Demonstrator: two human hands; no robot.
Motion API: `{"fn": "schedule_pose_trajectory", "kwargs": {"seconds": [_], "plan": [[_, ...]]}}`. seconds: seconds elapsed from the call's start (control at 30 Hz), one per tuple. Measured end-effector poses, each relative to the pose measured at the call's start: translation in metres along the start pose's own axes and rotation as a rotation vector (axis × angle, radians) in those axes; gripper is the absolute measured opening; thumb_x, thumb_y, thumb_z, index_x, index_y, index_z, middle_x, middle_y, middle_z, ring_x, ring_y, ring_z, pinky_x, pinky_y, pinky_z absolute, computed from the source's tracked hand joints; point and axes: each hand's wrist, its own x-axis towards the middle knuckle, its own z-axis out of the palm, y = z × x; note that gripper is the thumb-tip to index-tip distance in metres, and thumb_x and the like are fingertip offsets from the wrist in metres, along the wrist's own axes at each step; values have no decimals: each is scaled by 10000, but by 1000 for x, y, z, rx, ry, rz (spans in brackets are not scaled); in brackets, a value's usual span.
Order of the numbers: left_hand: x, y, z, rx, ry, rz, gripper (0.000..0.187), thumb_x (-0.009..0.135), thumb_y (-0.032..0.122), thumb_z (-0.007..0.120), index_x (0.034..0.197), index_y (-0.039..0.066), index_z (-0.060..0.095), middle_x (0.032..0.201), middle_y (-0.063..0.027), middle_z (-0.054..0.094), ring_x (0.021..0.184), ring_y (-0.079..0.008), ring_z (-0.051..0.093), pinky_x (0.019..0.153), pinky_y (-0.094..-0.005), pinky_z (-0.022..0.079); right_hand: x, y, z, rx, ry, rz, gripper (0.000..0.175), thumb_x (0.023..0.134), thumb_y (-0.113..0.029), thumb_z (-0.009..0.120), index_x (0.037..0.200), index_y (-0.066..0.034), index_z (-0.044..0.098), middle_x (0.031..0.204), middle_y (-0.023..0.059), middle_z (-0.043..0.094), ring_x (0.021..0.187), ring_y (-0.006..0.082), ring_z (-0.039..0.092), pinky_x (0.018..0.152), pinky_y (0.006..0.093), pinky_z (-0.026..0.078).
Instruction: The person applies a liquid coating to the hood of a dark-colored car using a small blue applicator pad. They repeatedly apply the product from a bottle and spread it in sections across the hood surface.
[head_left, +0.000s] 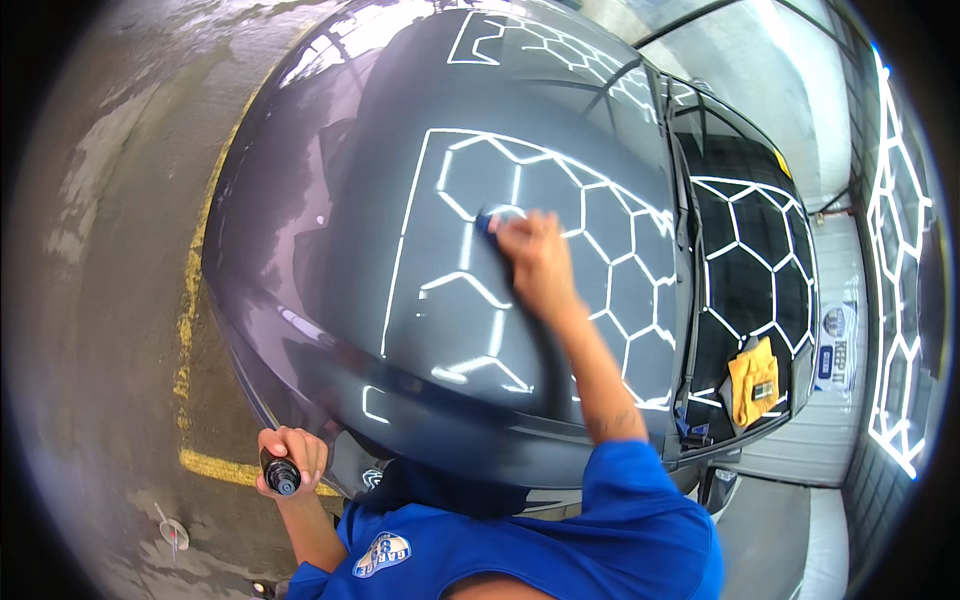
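My right hand (529, 244), blurred, grips a small dark blue applicator pad (486, 223) against the dark grey car hood (360, 217). Bright hexagonal lamp reflections spread over the glossy paint around it. Down at the lower left, past the near front fender, my left hand (296, 454) holds a small black bottle (283, 478) with its top end turned towards me. The bottle is apart from the car.
Folded yellow cloth (752, 382) rests over a grey one on the windshield (757, 262), with a small item on top. A wiper arm (688, 300) runs along the glass base. Yellow floor lines (217, 466) border the car; a printed banner (836, 349) hangs behind.
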Motion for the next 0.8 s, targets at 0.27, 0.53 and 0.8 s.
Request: {"fn": "schedule_pose_trajectory", "kwargs": {"seconds": [0.27, 0.53, 0.8], "plan": [[15, -11, 9, -30, -61, -67, 497, 992, 475, 807, 1248, 70, 675, 723, -95, 668, 551, -153, 562, 504, -282, 466, -205, -113, -45, -18, -106, 99, 611, 792, 5, 694, 1355, -213, 785, 1269, 56, 682, 1004, 267, 593, 872, 426, 470], [18, -16, 1, -46, -83, -73, 507, 981, 422, 834, 1281, 47, 672, 717, -129, 687, 552, -176, 604, 509, -280, 529, 16, 94, -7, -54, 59, 57, 505, 895, 75, 643, 1293, -183, 819, 1138, 150, 703, 1044, 365, 613, 910, 453, 516], [15, 0, 13, 77, 126, -10, 409, 941, 388, 873, 1191, 113, 701, 643, -52, 622, 508, -128, 524, 469, -257, 463, 149, 271, 18, -209, 93, 240, 317, 980, -64, 668, 1172, -224, 864, 1121, 30, 748, 1028, 308, 653, 943, 427, 555]]}}
